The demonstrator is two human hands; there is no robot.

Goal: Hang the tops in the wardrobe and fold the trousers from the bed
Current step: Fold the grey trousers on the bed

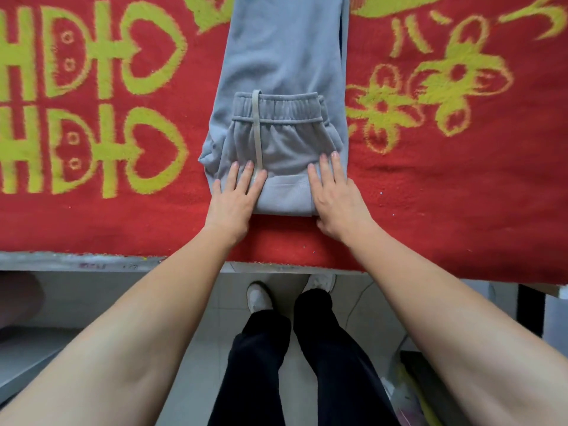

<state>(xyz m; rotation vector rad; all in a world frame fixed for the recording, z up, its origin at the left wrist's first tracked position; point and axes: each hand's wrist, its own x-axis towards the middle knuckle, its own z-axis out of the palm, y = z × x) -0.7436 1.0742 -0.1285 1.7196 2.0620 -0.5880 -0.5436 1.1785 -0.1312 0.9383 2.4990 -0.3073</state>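
Both hands lie flat, fingers spread, on the grey trousers (276,87) — left hand (235,199) at seven o'clock, right hand (336,196) at five — likely pressing the waistband fold firm against the bed (123,222).

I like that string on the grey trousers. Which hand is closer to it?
Left. The left hand touches the string at its lower end; the right hand presses the trousers farther right.

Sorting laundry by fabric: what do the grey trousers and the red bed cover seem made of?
Grey trousers: soft matte sweatshirt knit, probably cotton blend, going by the gathered elastic waistband and flat drawstring. Red cover: fuzzy towel-like or fleece weave, since the yellow-green pattern has furry edges. Exact fibre unclear.
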